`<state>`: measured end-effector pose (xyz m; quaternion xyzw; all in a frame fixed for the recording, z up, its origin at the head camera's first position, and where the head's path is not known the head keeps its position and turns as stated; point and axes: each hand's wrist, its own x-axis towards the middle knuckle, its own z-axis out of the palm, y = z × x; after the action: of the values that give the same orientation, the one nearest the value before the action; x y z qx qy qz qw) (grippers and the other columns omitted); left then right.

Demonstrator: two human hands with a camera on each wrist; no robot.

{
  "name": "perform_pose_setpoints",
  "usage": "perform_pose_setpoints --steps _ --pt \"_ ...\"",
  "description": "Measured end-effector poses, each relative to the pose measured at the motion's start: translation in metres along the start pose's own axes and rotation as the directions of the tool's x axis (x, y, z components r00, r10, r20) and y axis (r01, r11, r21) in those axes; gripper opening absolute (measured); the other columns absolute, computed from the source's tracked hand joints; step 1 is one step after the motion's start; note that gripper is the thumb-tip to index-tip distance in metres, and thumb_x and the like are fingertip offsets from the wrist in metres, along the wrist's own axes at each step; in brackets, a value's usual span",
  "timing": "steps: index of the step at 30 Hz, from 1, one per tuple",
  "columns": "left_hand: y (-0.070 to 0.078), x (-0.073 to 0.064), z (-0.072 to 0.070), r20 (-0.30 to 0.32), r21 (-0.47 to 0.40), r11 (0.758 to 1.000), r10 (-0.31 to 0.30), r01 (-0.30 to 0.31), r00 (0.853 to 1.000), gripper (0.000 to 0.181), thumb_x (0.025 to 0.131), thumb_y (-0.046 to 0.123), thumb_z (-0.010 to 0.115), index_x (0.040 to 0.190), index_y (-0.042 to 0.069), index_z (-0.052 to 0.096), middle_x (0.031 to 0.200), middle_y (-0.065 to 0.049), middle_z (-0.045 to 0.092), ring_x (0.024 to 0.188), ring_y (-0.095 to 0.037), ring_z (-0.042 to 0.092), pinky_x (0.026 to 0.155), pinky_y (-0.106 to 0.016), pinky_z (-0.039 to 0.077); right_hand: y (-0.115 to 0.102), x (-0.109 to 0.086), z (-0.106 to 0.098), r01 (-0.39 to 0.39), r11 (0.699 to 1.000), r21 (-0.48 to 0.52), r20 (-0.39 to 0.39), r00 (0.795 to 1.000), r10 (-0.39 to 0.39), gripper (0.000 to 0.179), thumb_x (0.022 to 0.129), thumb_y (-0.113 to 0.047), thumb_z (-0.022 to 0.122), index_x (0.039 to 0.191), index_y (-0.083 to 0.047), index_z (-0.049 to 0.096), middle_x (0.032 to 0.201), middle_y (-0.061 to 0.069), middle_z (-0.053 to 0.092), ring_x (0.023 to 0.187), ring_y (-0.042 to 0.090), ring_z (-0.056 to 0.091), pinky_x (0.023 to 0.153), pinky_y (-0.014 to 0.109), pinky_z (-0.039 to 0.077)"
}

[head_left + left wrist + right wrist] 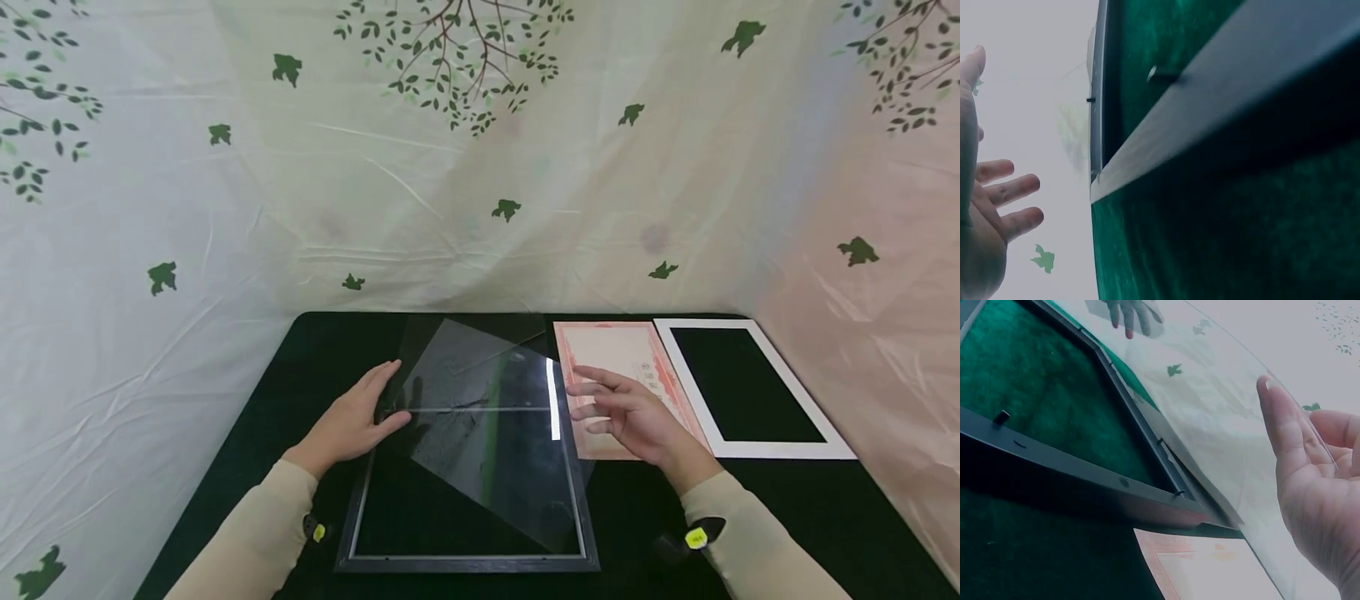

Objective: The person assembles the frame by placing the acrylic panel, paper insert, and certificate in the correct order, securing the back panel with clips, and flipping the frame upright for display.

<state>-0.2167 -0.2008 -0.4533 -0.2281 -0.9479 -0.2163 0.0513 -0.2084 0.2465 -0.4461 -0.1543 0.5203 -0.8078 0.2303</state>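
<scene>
Charcoal-grey picture frame (pixel 468 564) lies flat in the head view, a clear panel (pixel 487 367) overlapping its far part between the left hand (pixel 348 425) and right hand (pixel 637 417), neither plainly nearer; its long axis is unclear. Left wrist: straight fingers (pixel 1016 190) stand apart. Right wrist: the panel's edge, raised above the frame, meets relaxed, spread fingers.

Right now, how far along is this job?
Done, it seems: the dark frame is laid out on the table. In hand: the clear sheet, raised between the left hand and right hand. Probably left: seating that sheet, then adding the red-bordered paper and white mat, both lying outside the frame.
</scene>
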Motion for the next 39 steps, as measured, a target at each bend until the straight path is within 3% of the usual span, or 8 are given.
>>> perform_pose_setpoints --steps 6,11,14,17,23,28,33,39 --pt "0.008 0.002 0.008 0.019 -0.066 0.998 0.004 -0.003 1.0 0.085 0.089 0.065 0.051 0.155 0.022 0.018 0.155 -0.01 0.029 0.138 -0.03 0.034 0.106 -0.053 0.034 0.002 -0.004 -0.005 0.001 0.999 0.05 0.106 0.994 -0.006 0.044 0.104 0.0 0.033 0.147 -0.004 0.036 0.126 0.016 0.061 0.1 0.03 0.067 0.083 0.036 0.054" --pt "0.012 0.002 0.014 -0.029 -0.144 0.99 -0.002 -0.002 1.0 0.08 0.091 0.058 0.054 0.154 0.022 0.02 0.149 -0.009 0.037 0.133 -0.027 0.041 0.104 -0.053 0.036 0.003 -0.005 -0.005 -0.018 0.998 0.066 0.125 0.992 0.01 0.045 0.104 -0.001 0.033 0.148 -0.003 0.032 0.125 0.014 0.062 0.1 0.029 0.068 0.08 0.034 0.055" --pt "0.015 0.001 0.017 -0.076 -0.192 0.981 0.01 -0.025 0.997 0.074 0.094 0.049 0.057 0.153 0.019 0.025 0.131 -0.006 0.049 0.112 -0.021 0.053 0.091 -0.044 0.047 0.003 -0.003 -0.003 -0.024 0.998 0.063 0.109 0.994 0.017 0.045 0.103 -0.001 0.034 0.148 -0.002 0.031 0.124 0.013 0.062 0.099 0.028 0.068 0.081 0.035 0.055" --pt "0.019 0.0 0.019 -0.118 -0.22 0.975 0.012 -0.038 0.993 0.066 0.096 0.04 0.058 0.15 0.013 0.031 0.108 -0.002 0.049 0.086 -0.013 0.051 0.072 -0.031 0.047 0.003 -0.001 -0.001 -0.022 0.997 0.069 0.101 0.995 0.015 0.046 0.104 -0.002 0.033 0.149 -0.001 0.028 0.125 0.014 0.062 0.099 0.028 0.068 0.083 0.036 0.053" --pt "0.027 -0.004 0.018 -0.147 -0.258 0.965 -0.084 0.044 0.986 0.062 0.098 0.036 0.056 0.148 0.006 0.035 0.092 -0.002 0.042 0.071 -0.012 0.041 0.059 -0.025 0.038 0.002 0.003 0.011 0.004 0.996 0.093 -0.016 1.0 -0.002 0.05 0.106 -0.011 0.033 0.154 -0.013 0.017 0.129 0.014 0.059 0.105 0.025 0.065 0.089 0.034 0.051" --pt "0.029 -0.009 0.016 -0.163 -0.292 0.947 -0.186 0.132 0.969 0.067 0.098 0.041 0.053 0.149 0.002 0.032 0.089 -0.004 0.04 0.07 -0.015 0.039 0.058 -0.027 0.036 0.003 0.001 0.025 0.04 0.997 -0.063 -0.132 0.99 -0.048 0.063 0.104 -0.015 0.042 0.155 -0.031 0.009 0.136 0.013 0.054 0.111 0.024 0.062 0.087 0.035 0.053" --pt "0.035 -0.018 0.012 -0.146 -0.309 0.927 -0.268 0.213 0.952 0.071 0.098 0.045 0.051 0.149 0.001 0.029 0.088 -0.006 0.04 0.069 -0.017 0.039 0.057 -0.028 0.035 0.006 -0.001 0.035 0.027 0.972 -0.233 -0.126 0.99 -0.058 0.066 0.099 -0.01 0.052 0.154 -0.024 0.018 0.143 0.019 0.043 0.104 0.023 0.064 0.077 0.034 0.056" --pt "0.043 -0.031 0.009 -0.099 -0.254 0.934 -0.284 0.252 0.954 0.069 0.098 0.041 0.053 0.148 -0.001 0.032 0.091 -0.006 0.045 0.072 -0.015 0.042 0.059 -0.027 0.038 0.012 -0.005 0.038 -0.029 0.975 -0.22 -0.131 0.991 0.0 0.072 0.094 -0.009 0.063 0.153 -0.017 0.022 0.148 0.025 0.031 0.095 0.019 0.066 0.071 0.026 0.055"
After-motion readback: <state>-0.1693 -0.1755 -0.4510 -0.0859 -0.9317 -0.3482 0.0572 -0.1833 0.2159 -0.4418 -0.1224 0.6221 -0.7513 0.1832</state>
